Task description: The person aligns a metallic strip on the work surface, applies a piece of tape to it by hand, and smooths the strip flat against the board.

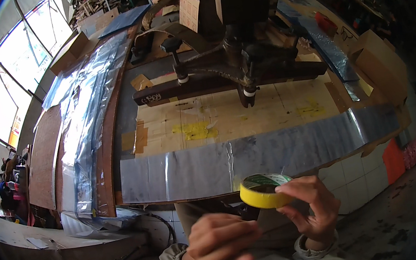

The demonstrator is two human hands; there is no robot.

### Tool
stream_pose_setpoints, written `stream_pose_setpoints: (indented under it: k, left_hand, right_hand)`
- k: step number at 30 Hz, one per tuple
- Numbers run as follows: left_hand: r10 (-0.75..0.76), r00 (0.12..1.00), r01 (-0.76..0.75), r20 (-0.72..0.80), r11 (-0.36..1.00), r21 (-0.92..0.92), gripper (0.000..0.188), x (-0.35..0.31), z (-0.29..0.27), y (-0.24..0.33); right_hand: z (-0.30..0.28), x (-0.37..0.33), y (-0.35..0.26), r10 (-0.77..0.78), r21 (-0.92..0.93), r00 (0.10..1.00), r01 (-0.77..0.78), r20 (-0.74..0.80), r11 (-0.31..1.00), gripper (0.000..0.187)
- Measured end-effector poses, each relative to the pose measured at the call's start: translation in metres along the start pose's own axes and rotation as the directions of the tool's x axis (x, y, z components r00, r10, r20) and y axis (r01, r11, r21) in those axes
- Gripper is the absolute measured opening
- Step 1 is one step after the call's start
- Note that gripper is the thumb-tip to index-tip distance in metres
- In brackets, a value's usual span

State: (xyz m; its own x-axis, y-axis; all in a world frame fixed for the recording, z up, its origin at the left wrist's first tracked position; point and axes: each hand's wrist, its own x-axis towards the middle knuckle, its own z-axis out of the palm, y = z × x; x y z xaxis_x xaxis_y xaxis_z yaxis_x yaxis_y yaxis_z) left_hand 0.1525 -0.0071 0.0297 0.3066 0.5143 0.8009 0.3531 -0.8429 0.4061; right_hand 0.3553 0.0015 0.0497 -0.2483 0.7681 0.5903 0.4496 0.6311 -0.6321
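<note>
A roll of yellow tape (259, 200) is held up in front of the table's near edge, pinched at its right side by the thumb and fingers of my right hand (308, 206). Green print shows on the inside of its core. Lower and to the left, my left hand (221, 240) is curled closed, its back turned up and its fingers pointing toward the roll without touching it. Whatever those fingers may hold is hidden. Just beyond both hands lies a grey plastic-covered strip (197, 167) along the near edge of the work surface.
A pale board (262, 110) with yellow tape patches covers the middle of the table. Above it stands a dark metal press frame (239, 64). Clear plastic sheeting (91, 108) runs down the left side. Cardboard (379, 67) and a red container (326, 23) are at the right.
</note>
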Motion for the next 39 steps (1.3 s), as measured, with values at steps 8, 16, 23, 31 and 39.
stream_pose_setpoints:
  k: [8,16,23,31,39]
  left_hand:
    - [-0.211,0.949,0.309,0.232,0.754,-0.579,0.023,-0.021,0.022,-0.023]
    - [-0.130,0.975,0.136,0.180,0.991,-0.021,0.030,-0.012,0.021,-0.012]
    - [-0.082,0.981,0.052,0.174,0.984,0.168,0.033,-0.008,0.016,-0.004]
    - [-0.058,0.975,-0.002,0.214,0.963,0.270,0.032,-0.009,0.015,-0.005]
    - [-0.069,0.978,0.005,0.199,0.952,0.306,0.028,-0.012,0.015,-0.006]
  right_hand:
    - [0.008,0.003,0.003,-0.147,0.155,0.985,0.133,0.085,0.979,0.042]
    - [0.020,-0.015,-0.003,-0.038,0.293,0.993,0.069,-0.110,0.954,0.070]
    - [0.020,-0.010,0.002,-0.127,0.229,0.991,0.132,-0.037,0.964,0.079]
    - [0.023,-0.012,0.004,0.041,0.504,0.999,-0.019,-0.032,0.864,0.078]
    - [0.026,-0.009,0.003,0.057,0.463,0.997,-0.029,-0.046,0.886,0.075]
